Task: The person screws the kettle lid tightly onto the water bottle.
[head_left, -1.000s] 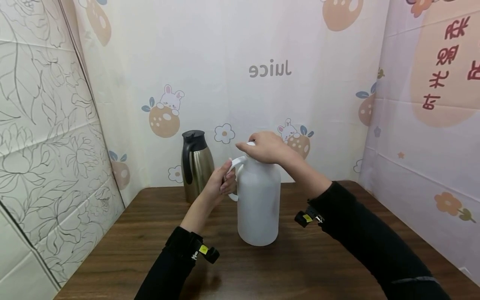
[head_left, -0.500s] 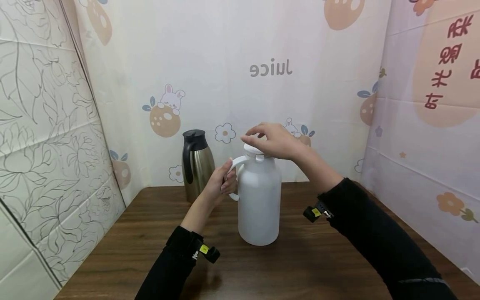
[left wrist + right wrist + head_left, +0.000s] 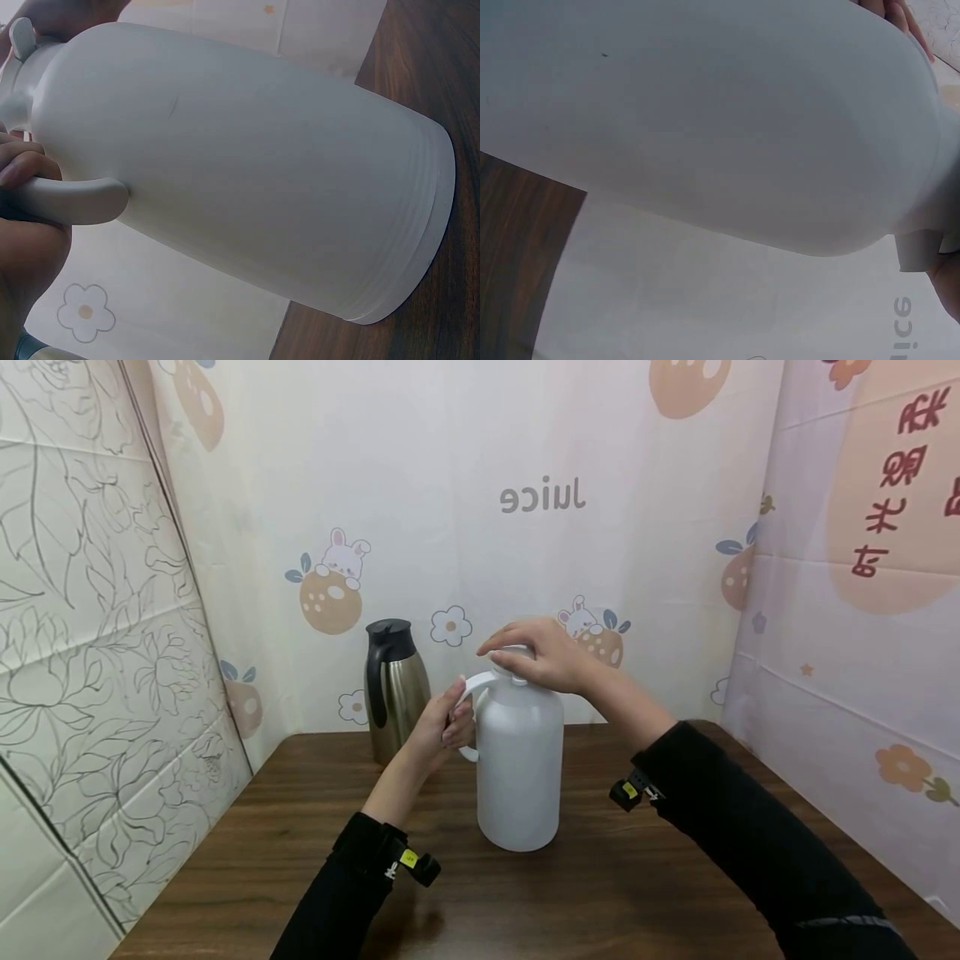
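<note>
A white vacuum jug (image 3: 519, 768) stands upright on the wooden table in the head view. My left hand (image 3: 447, 720) grips its handle (image 3: 82, 201), fingers wrapped round it at the jug's left side. Over the jug's top lies my right hand (image 3: 543, 653), its thumb at the near side of the white lid (image 3: 517, 651) and its fingers curving over the far side. The hand covers much of the lid. In the right wrist view the jug's body fills most of the picture, and only a bit of my right hand (image 3: 949, 289) shows at the right edge.
A gold-coloured metal jug (image 3: 401, 702) with a black top and handle stands behind my left hand, to the left of the white one. The brown table (image 3: 517, 910) ends at a printed cloth backdrop (image 3: 465, 543), with more cloth on both sides.
My right hand rose off the lid with spread fingers half a second ago, then came down round it again. The left hand and the white vacuum jug have stayed in place.
</note>
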Motion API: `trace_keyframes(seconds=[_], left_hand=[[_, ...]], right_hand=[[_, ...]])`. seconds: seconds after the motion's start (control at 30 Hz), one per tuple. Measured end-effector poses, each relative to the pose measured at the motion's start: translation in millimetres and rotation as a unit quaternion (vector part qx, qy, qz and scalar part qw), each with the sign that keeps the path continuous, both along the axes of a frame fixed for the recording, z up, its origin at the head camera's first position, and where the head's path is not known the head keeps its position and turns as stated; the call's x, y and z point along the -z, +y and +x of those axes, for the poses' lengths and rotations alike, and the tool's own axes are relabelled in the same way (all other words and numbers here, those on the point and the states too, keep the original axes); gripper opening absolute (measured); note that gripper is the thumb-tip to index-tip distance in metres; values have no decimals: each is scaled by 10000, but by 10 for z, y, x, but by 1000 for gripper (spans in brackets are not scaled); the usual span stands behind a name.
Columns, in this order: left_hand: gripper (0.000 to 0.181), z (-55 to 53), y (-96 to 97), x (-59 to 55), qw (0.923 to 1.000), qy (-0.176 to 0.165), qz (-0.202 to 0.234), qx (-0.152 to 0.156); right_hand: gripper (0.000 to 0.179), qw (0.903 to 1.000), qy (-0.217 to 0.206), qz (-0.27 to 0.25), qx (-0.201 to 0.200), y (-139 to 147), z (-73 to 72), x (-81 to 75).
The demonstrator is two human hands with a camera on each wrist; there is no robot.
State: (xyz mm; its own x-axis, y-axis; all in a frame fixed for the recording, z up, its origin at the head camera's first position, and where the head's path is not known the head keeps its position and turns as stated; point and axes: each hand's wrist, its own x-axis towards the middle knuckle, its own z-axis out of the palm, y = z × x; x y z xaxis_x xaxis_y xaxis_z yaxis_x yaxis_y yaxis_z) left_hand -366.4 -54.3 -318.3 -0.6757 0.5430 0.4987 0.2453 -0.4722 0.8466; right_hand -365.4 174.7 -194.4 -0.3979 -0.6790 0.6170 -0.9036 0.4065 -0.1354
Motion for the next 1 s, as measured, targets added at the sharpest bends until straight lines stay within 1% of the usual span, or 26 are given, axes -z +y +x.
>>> trace_keyframes(seconds=[0.13, 0.3, 0.63, 0.87, 1.0], left_hand=[[50, -1, 2, -1, 10000, 37, -33, -22], [50, -2, 1, -1, 10000, 76, -4, 5], [51, 10, -2, -3, 10000, 46, -21, 26], [51, 7, 1, 3, 10000, -19, -31, -21], [50, 7, -1, 0, 10000, -48, 4, -21]], right_hand=[[26, 9998, -44, -177, -18, -7, -16, 30], [25, 9996, -108, -234, 81, -20, -26, 46], [28, 9980, -277, -195, 531, -46, 32, 58], [26, 9957, -336, -288, 815, -80, 84, 67], [27, 9932, -313, -318, 1079, -116, 107, 67]])
